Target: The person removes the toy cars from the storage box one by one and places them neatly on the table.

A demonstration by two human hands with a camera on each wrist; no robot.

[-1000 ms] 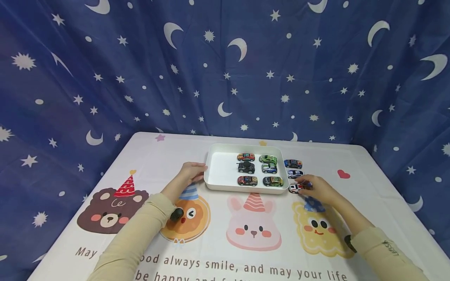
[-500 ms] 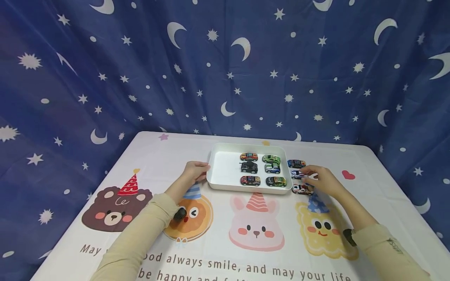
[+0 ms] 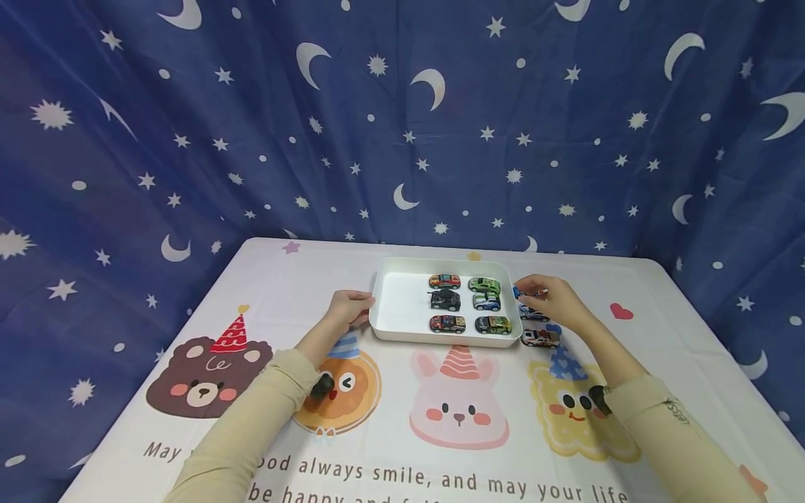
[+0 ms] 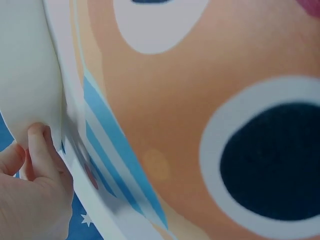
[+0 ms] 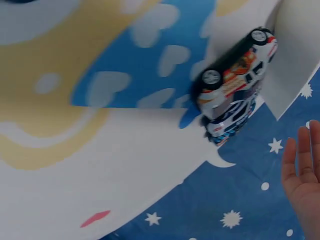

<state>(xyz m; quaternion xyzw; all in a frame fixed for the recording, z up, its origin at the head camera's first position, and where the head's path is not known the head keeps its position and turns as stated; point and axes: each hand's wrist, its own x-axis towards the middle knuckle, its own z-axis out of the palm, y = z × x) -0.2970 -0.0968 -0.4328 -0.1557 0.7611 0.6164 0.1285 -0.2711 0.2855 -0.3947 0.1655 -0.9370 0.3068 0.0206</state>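
Observation:
In the head view a shallow white tray [image 3: 400, 300] holds several small toy cars in two columns. My left hand [image 3: 348, 307] grips the tray's left end; in the left wrist view fingers and thumb meet at its white wall [image 4: 30, 75]. To the right of the tray stand three more toy cars in a column. My right hand [image 3: 556, 300] is at the farthest, a blue toy car [image 3: 519, 292], which it partly covers. Nearer are a white-and-blue toy car [image 3: 534, 314] and a white-and-orange toy car [image 3: 541, 338]. The right wrist view shows that hand's fingers [image 5: 304, 155] extended.
Inside the tray are a black toy car [image 3: 445, 300] with a protruding barrel, a green toy car [image 3: 484, 285] and others. A printed white tablecloth [image 3: 377, 405] covers the table. Behind it hangs a blue star-and-moon curtain [image 3: 352, 140].
My right hand has moved away from me along the column, from the nearest toy car past the middle one to the blue one. The left hand stays at the tray.

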